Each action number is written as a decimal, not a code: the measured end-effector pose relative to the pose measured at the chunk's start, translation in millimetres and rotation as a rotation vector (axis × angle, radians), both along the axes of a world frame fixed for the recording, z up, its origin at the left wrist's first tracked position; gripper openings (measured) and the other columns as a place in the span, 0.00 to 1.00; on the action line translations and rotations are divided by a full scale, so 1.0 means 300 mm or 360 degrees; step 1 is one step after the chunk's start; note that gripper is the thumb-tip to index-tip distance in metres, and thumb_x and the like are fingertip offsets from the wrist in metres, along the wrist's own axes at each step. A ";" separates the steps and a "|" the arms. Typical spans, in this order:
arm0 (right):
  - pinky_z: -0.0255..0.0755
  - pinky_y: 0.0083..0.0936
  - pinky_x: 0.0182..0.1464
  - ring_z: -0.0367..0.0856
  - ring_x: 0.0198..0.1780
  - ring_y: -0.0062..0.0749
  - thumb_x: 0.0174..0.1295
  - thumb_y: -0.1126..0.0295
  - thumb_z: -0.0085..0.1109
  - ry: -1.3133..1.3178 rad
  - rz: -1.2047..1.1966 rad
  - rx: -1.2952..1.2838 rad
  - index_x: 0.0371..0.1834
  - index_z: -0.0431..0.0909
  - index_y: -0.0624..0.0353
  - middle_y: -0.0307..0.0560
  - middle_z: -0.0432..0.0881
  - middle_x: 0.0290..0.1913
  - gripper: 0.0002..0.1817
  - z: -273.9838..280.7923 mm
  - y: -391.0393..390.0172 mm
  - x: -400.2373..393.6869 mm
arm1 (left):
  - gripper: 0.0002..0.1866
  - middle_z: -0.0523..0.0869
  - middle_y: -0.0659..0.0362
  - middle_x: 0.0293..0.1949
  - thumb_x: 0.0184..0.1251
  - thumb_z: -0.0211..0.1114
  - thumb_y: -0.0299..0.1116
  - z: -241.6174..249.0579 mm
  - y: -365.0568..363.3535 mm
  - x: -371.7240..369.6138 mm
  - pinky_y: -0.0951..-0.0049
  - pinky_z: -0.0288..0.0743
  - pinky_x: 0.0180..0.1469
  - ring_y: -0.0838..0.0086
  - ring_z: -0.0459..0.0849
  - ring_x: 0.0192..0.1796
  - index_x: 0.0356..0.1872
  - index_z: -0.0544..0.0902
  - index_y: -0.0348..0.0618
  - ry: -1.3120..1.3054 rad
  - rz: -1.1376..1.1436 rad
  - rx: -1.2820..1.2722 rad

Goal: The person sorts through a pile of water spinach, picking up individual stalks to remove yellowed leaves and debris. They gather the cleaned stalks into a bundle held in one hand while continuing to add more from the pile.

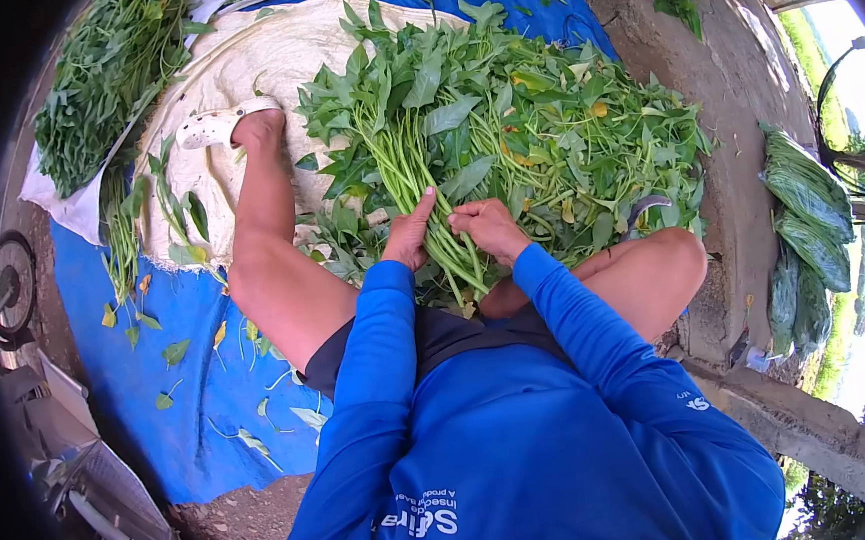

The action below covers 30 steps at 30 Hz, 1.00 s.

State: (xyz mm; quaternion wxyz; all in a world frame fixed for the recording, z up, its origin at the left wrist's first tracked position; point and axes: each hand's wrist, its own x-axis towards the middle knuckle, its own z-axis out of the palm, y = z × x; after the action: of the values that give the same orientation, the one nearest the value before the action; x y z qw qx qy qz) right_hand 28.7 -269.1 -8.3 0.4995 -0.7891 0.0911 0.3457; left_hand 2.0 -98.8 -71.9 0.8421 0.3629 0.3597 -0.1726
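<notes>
A bunch of long-stemmed leafy greens [400,167] lies across my lap, its leaves pointing away from me and its cut stems toward my body. My left hand [410,233] is wrapped round the stems from the left, thumb up along them. On the other side, my right hand [490,228] has its fingers curled in against the same stems, pinching at the bunch's right edge; what exactly lies between the fingertips is hidden. A large heap of loose greens [585,149] spreads beyond and to the right of both hands. A curved blade [647,207] shows near my right knee.
Beneath the heap is a pale woven sack [238,68] over a blue tarp [180,388], with stray leaves scattered about. More greens [108,82] are piled at upper left. A wheeled vehicle [97,494] stands at left. Wrapped green bundles [804,204] sit beyond the concrete ledge [793,405].
</notes>
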 end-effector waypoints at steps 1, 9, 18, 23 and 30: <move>0.81 0.27 0.50 0.87 0.42 0.26 0.74 0.66 0.71 0.0041 -0.0045 0.0036 0.54 0.91 0.70 0.45 0.93 0.44 0.16 -0.017 0.002 -0.007 | 0.32 0.92 0.51 0.51 0.70 0.82 0.51 0.005 -0.013 0.000 0.60 0.89 0.48 0.65 0.92 0.45 0.60 0.85 0.33 0.0005 0.0069 0.0140; 0.82 0.25 0.42 0.86 0.41 0.22 0.74 0.63 0.71 0.0059 0.0388 -0.0014 0.50 0.92 0.62 0.40 0.91 0.41 0.13 -0.042 0.037 0.040 | 0.11 0.91 0.55 0.35 0.62 0.75 0.27 -0.036 -0.041 -0.053 0.63 0.83 0.35 0.70 0.88 0.32 0.41 0.89 0.29 0.0073 -0.0039 0.0535; 0.64 0.27 0.24 0.75 0.26 0.24 0.61 0.61 0.78 0.0130 -0.0268 0.0268 0.29 0.83 0.60 0.39 0.80 0.28 0.16 -0.014 0.232 0.321 | 0.21 0.91 0.56 0.40 0.55 0.77 0.31 0.147 -0.040 -0.059 0.65 0.82 0.41 0.71 0.86 0.37 0.48 0.84 0.32 -0.0352 -0.0016 0.0944; 0.68 0.26 0.29 0.74 0.27 0.21 0.60 0.64 0.75 0.0281 -0.0275 0.0361 0.36 0.84 0.56 0.35 0.80 0.30 0.10 -0.026 0.246 0.355 | 0.26 0.90 0.53 0.42 0.54 0.78 0.32 0.158 -0.010 -0.069 0.66 0.83 0.45 0.69 0.87 0.40 0.51 0.80 0.30 -0.0300 -0.0112 0.1068; 0.67 0.30 0.26 0.76 0.23 0.27 0.61 0.71 0.65 0.0241 -0.0434 0.0518 0.38 0.83 0.59 0.40 0.82 0.29 0.06 -0.062 0.225 0.356 | 0.42 0.91 0.43 0.48 0.52 0.81 0.38 0.143 -0.017 -0.065 0.63 0.85 0.53 0.59 0.91 0.46 0.65 0.70 0.28 -0.0259 -0.0200 0.1325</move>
State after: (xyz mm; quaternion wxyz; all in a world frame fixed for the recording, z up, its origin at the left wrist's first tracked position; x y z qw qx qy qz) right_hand 135.5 -201.6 -26.9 0.6541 -0.6503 0.1771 0.3433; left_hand -17.4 -103.8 -29.1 0.6372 0.7055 0.3083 -0.0345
